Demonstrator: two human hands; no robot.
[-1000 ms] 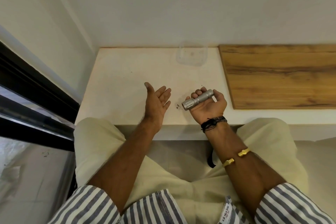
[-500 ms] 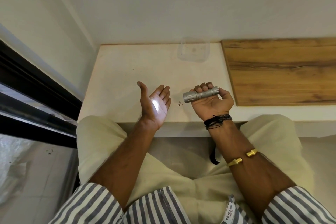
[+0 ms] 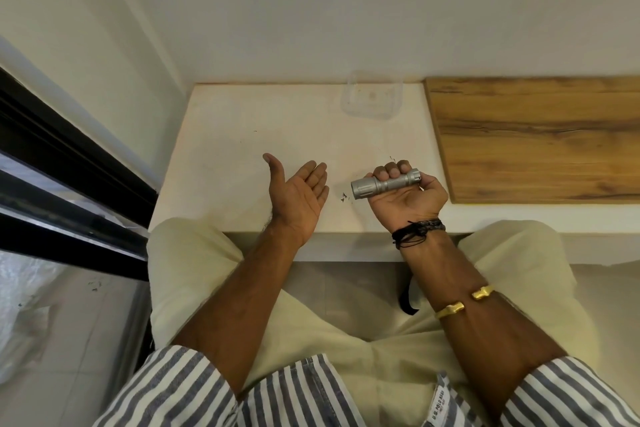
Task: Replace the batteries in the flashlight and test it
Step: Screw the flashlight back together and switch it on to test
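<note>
A white ledge (image 3: 242, 135) runs under a plain wall. The right hand (image 3: 407, 199) wraps its fingers (image 3: 393, 168) round the silver flashlight (image 3: 384, 185), lens aimed leftward at the left hand (image 3: 298, 194), fingers straight, palm facing it, likely a screen for testing the beam; no glow shows there.

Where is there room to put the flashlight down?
White ledge is bare left of the open left hand, out to the wall, and behind it up to the clear container. The wooden board at right is bare. Tightest: between left hand and flashlight, where dark specks lie.
</note>
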